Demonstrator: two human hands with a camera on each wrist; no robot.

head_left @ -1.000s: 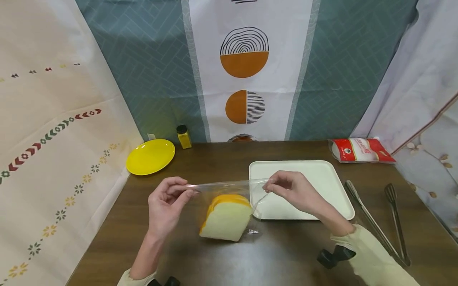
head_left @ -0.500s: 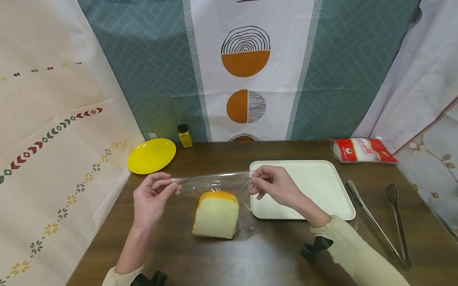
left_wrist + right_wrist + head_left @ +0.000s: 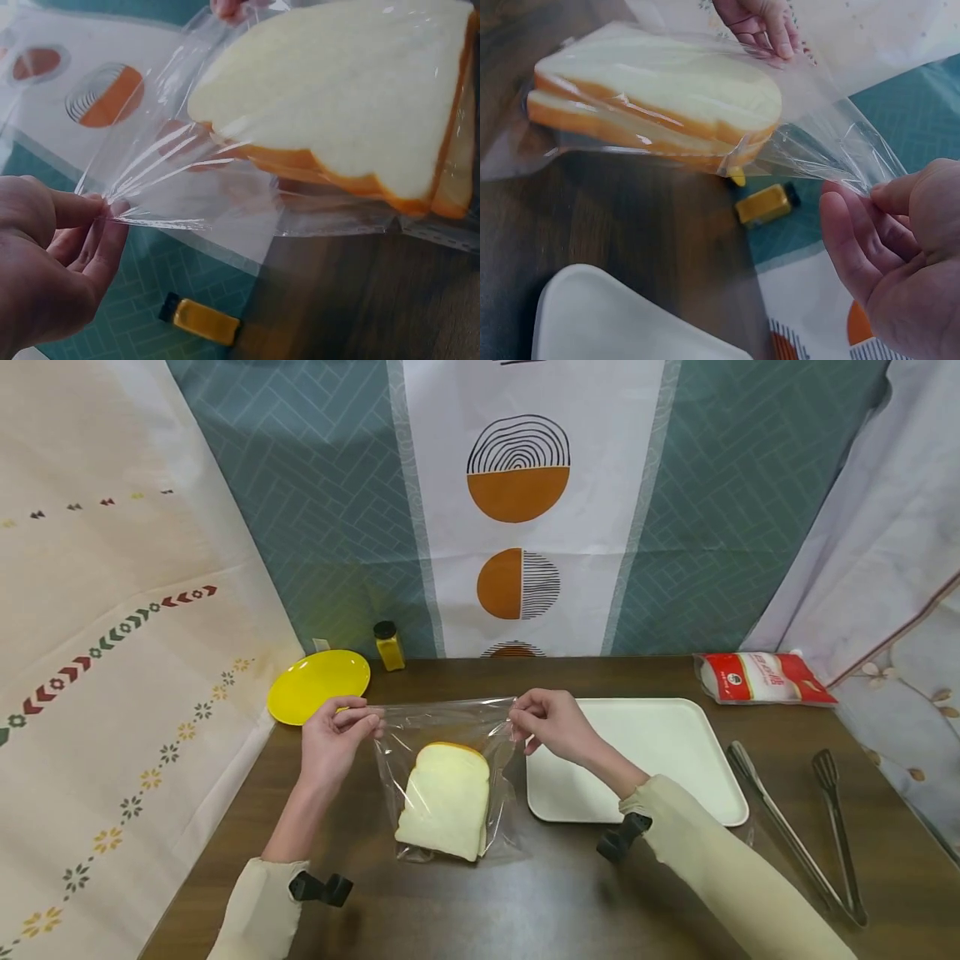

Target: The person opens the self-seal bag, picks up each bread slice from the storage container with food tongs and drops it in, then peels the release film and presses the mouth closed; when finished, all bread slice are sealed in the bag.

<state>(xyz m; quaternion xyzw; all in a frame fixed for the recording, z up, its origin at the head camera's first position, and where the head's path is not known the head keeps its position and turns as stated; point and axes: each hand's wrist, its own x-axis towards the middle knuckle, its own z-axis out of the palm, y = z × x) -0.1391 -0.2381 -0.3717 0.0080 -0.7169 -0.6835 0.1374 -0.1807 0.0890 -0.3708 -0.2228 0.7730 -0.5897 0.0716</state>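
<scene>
A clear plastic bag (image 3: 442,720) is stretched between both hands by the corners of its upper edge. Inside it lie slices of bread (image 3: 447,797) with an orange-brown crust; the right wrist view shows two slices (image 3: 660,94) stacked. My left hand (image 3: 335,739) pinches the bag's left corner between thumb and fingers, and the left wrist view shows the film (image 3: 161,172) gathered into creases at that pinch. At the other corner, my right hand (image 3: 555,722) pinches the film with thumb and index finger, beside the left edge of the white tray (image 3: 637,760).
A yellow plate (image 3: 318,683) stands at the back left, with a yellow bottle with a black cap (image 3: 388,647) beside it. On the right lie metal tongs (image 3: 795,843) on the brown table (image 3: 480,918). Behind them is a red and white packet (image 3: 768,677).
Both hands have moved away from me, the right one also leftward. The bread has shifted left and now shows its flat face more, with the bag spread out around it.
</scene>
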